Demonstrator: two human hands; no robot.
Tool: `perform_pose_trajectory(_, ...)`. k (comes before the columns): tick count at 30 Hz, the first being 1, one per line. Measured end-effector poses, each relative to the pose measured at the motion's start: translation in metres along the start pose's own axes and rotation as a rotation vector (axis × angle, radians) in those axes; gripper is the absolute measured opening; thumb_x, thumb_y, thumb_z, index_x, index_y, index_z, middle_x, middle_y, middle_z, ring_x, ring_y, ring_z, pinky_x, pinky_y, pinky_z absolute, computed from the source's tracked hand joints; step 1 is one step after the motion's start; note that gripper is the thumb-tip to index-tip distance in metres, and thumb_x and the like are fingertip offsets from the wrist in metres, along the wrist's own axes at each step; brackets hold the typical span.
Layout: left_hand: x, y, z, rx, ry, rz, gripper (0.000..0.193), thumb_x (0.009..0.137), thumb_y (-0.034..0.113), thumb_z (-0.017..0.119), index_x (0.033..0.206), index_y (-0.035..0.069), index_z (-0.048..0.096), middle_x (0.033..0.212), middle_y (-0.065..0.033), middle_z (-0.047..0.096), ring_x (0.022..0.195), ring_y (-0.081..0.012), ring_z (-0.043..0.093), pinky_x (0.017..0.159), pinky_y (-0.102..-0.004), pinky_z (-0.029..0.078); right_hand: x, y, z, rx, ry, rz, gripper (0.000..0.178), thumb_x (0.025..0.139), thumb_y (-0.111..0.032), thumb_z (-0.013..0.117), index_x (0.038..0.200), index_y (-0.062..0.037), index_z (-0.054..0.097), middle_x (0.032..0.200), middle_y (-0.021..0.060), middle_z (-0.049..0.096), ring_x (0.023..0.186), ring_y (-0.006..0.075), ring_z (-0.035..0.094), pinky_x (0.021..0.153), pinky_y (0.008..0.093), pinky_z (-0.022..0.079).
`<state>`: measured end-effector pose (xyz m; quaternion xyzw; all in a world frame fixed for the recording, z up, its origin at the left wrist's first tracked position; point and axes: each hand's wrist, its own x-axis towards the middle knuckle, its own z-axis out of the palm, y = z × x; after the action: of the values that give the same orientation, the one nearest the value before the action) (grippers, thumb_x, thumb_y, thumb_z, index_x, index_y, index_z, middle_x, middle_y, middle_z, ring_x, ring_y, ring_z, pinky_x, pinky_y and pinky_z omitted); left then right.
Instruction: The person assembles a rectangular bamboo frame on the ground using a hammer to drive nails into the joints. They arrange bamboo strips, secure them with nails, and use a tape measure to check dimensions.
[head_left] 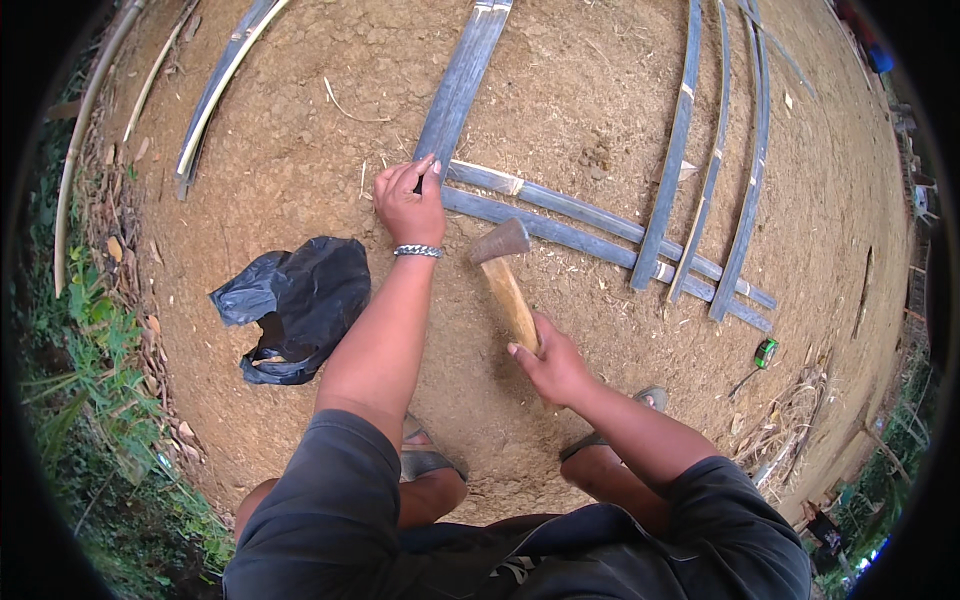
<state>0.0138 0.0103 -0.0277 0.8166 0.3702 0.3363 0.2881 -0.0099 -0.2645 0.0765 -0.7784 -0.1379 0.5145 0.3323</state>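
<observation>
My right hand [555, 365] grips the wooden handle of a hatchet [508, 298], its metal head up and away from me, a little right of my left wrist. My left hand [410, 207] is at the near end of a wide dark bamboo slat [463, 85], with thumb and fingertips pinched together. What is between those fingertips, if anything, is too small to make out. Two crosswise bamboo slats [575, 235] run right from that end, which covers or meets theirs; my hand hides part of the joint.
Several lengthwise bamboo slats [668, 150] lie across the crosswise pair at right. A black plastic bag [320, 295] is left of my forearm. A green tape measure [766, 352] sits at right. More bamboo strips [222, 85] lie far left; plants [85, 400] edge the dirt ground.
</observation>
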Motion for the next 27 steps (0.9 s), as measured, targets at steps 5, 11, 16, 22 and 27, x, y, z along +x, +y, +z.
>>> perform_pose_trajectory(5, 0.000, 0.001, 0.001, 0.075, 0.003, 0.051, 0.011, 0.085, 0.019, 0.080, 0.094, 0.014, 0.082, 0.097, -0.0050, 0.073, 0.100, -0.0253, 0.061, 0.093, -0.0383, 0.048, -0.008, -0.002, 0.006, -0.006, -0.083, -0.002, 0.056, 0.098, -0.025, 0.064, 0.146, -0.0042, 0.043, 0.112, 0.0288, 0.067, 0.104, 0.0449, 0.067, 0.091, 0.0491, 0.052)
perform_pose_trajectory(11, -0.002, 0.007, 0.003, 0.124, -0.016, -0.026, 0.010, 0.085, 0.027, 0.081, 0.091, 0.020, 0.081, 0.099, 0.0024, 0.066, 0.104, -0.0231, 0.058, 0.096, -0.0418, 0.043, -0.010, 0.009, 0.012, -0.055, -0.079, -0.071, 0.055, 0.098, -0.025, 0.064, 0.144, -0.0040, 0.044, 0.110, 0.0279, 0.067, 0.102, 0.0437, 0.067, 0.089, 0.0484, 0.052)
perform_pose_trajectory(16, -0.002, 0.006, 0.005, 0.139, -0.003, -0.034, 0.010, 0.085, 0.027, 0.081, 0.090, 0.020, 0.081, 0.098, 0.0033, 0.067, 0.103, -0.0224, 0.058, 0.096, -0.0416, 0.043, -0.007, 0.012, 0.015, 0.005, -0.060, -0.067, 0.055, 0.097, -0.025, 0.066, 0.144, -0.0043, 0.045, 0.106, 0.0263, 0.068, 0.097, 0.0408, 0.068, 0.086, 0.0470, 0.053)
perform_pose_trajectory(22, -0.002, 0.006, 0.005, 0.158, 0.016, -0.029, 0.010, 0.083, 0.028, 0.082, 0.089, 0.020, 0.081, 0.098, 0.0050, 0.068, 0.103, -0.0208, 0.058, 0.096, -0.0406, 0.043, 0.011, -0.018, -0.001, -0.147, 0.100, -0.149, 0.052, 0.098, -0.023, 0.061, 0.145, -0.0052, 0.044, 0.107, 0.0299, 0.068, 0.098, 0.0494, 0.067, 0.085, 0.0528, 0.054)
perform_pose_trajectory(27, -0.002, 0.009, 0.003, 0.148, -0.006, -0.055, 0.011, 0.084, 0.028, 0.081, 0.091, 0.019, 0.082, 0.099, 0.0042, 0.069, 0.104, -0.0214, 0.058, 0.096, -0.0396, 0.043, 0.037, -0.041, -0.011, -0.182, 0.223, -0.254, 0.054, 0.098, -0.022, 0.062, 0.144, -0.0005, 0.043, 0.106, 0.0314, 0.068, 0.099, 0.0492, 0.068, 0.085, 0.0517, 0.054)
